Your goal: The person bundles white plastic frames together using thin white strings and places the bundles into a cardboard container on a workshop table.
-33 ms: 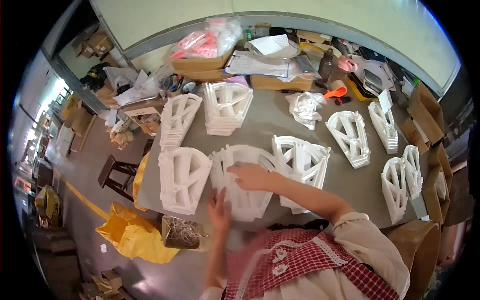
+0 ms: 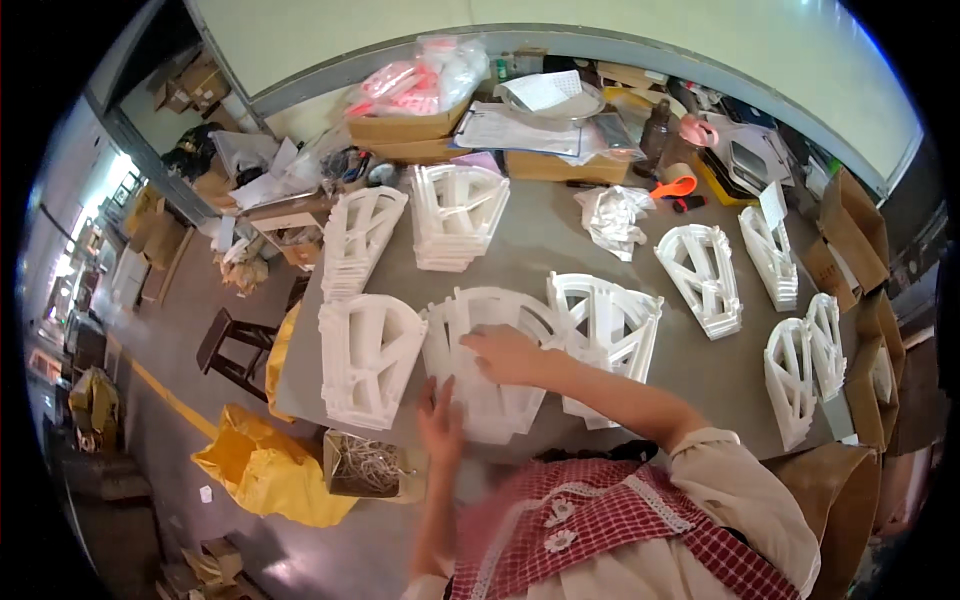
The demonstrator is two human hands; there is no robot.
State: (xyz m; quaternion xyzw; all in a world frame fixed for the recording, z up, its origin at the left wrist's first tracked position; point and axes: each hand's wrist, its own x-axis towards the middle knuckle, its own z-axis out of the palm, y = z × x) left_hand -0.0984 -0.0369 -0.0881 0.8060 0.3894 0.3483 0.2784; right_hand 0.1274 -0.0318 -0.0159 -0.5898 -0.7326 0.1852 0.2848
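A milky, blurred stack of white fan-shaped plastic frames (image 2: 495, 395) lies in front of me at the table's near edge. I cannot tell whether clear film covers it. My right hand (image 2: 503, 354) rests on top of it, fingers reaching left and slightly bent, with no object gripped. At the stack's lower left edge, my left hand (image 2: 440, 418) has its fingers stretched and apart, touching or almost touching the frames. More stacks of white frames stand close on either side, a left one (image 2: 370, 360) and a right one (image 2: 605, 335), which my right forearm partly covers.
Farther back stand more frame stacks (image 2: 458, 215), crumpled white paper (image 2: 613, 220) and orange-handled scissors (image 2: 674, 186). Clipboards, boxes and plastic bags line the back edge. Cardboard boxes (image 2: 850, 230) border the right. On the left are a wooden stool (image 2: 235, 345) and a yellow sack (image 2: 265, 470).
The whole view has shifted very slightly. My right hand sits a little differently on the stack; otherwise both hands stay in place.
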